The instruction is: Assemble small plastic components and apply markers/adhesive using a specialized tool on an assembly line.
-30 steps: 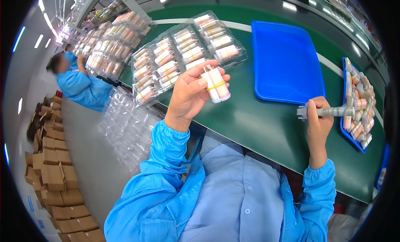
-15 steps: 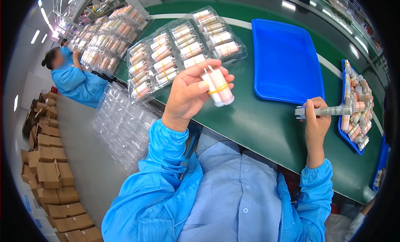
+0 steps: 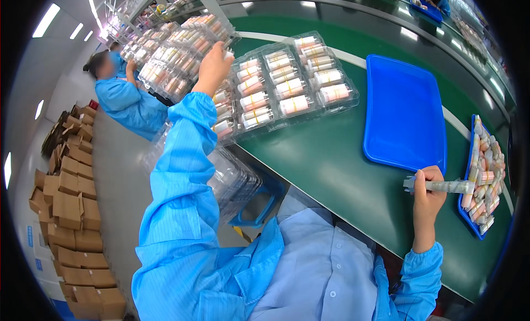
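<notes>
My left hand (image 3: pixel 214 67) reaches over the left end of a clear plastic tray (image 3: pixel 309 107), its fingers closed. A white end of the banded pair of cylinders (image 3: pixel 228 54) shows past the fingertips; the hand hides the rest. Rows of pale pink and white cylinders (image 3: pixel 293 104), bound with yellow bands, lie in the tray's pockets. At the right, my right hand (image 3: pixel 429 197) is wrapped round a long grey tool (image 3: pixel 450 186) that looks taped along its handle. The tool lies level above the table, its right end over the small blue tray of loose cylinders.
A large blue tray (image 3: pixel 406 108) lies on the green table (image 3: pixel 320 161). Beside it stands a blue tray (image 3: pixel 469 219) heaped with loose cylinders. Stacked filled trays (image 3: pixel 168 70) rise at the far left, near a person in blue (image 3: pixel 124 103). Cartons (image 3: pixel 72 202) line the floor.
My left hand has moved left and away from me with the banded pair, from in front of the clear tray to its left end. My right hand keeps hold of the tool. The view has shifted.
</notes>
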Available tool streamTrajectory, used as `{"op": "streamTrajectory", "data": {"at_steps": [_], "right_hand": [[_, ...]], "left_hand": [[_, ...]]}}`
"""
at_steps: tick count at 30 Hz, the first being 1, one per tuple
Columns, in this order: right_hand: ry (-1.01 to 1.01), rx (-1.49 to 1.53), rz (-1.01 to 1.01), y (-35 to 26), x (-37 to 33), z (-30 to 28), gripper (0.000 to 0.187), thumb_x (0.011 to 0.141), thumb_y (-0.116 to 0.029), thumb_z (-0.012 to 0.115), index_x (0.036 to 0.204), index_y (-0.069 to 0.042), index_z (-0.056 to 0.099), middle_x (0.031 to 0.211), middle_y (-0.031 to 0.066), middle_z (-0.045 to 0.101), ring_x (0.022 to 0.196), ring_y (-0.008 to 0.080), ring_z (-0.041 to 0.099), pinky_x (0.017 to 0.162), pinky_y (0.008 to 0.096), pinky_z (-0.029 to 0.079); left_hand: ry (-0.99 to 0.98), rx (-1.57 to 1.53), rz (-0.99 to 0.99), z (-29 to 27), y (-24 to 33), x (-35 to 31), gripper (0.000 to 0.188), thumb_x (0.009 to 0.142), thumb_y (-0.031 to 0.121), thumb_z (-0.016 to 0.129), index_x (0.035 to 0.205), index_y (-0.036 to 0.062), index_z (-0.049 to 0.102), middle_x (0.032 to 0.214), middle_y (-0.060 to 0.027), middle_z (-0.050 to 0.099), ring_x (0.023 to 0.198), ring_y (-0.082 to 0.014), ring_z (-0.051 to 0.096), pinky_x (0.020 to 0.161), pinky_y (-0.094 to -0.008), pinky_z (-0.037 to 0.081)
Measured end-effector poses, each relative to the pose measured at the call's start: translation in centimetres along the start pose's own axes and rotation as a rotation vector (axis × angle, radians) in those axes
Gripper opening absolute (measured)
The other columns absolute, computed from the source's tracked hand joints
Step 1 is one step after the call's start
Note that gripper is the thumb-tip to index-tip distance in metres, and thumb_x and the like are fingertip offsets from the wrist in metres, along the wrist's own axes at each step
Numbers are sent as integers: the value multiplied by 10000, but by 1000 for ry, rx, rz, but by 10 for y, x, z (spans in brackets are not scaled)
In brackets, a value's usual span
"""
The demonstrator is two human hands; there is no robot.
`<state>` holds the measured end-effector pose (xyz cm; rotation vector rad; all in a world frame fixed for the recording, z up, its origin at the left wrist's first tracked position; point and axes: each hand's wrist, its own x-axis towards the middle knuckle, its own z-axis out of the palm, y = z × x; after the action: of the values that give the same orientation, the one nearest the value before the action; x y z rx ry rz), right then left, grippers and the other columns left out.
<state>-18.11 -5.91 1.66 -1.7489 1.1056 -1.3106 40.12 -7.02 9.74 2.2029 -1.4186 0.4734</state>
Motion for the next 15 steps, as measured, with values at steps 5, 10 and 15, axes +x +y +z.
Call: {"op": "streamTrajectory", "data": {"at_steps": [5,10,15], "right_hand": [[-3,-34,13,11,3,-4,202,933,-34,661,762,-23,555,787,32,539,701,116,468,631,282,366],[20,-101,-89,9,3,-4,181,916,-30,671,770,-26,563,788,60,560,703,160,506,637,308,390],[19,-453,-611,-16,16,-6,120,810,40,680,840,-19,580,861,141,626,806,339,605,754,439,502]], "left_hand": [[-156,-139,224,27,6,7,475,848,118,711,1299,25,592,1285,-183,659,1193,-377,617,999,-451,498],[-254,-12,183,54,4,11,688,819,206,777,1430,50,502,1429,-182,560,1326,-380,520,1103,-443,432],[10,100,401,19,23,6,615,814,263,791,1346,47,569,1317,-198,621,1309,-394,523,1084,-494,428]]}}
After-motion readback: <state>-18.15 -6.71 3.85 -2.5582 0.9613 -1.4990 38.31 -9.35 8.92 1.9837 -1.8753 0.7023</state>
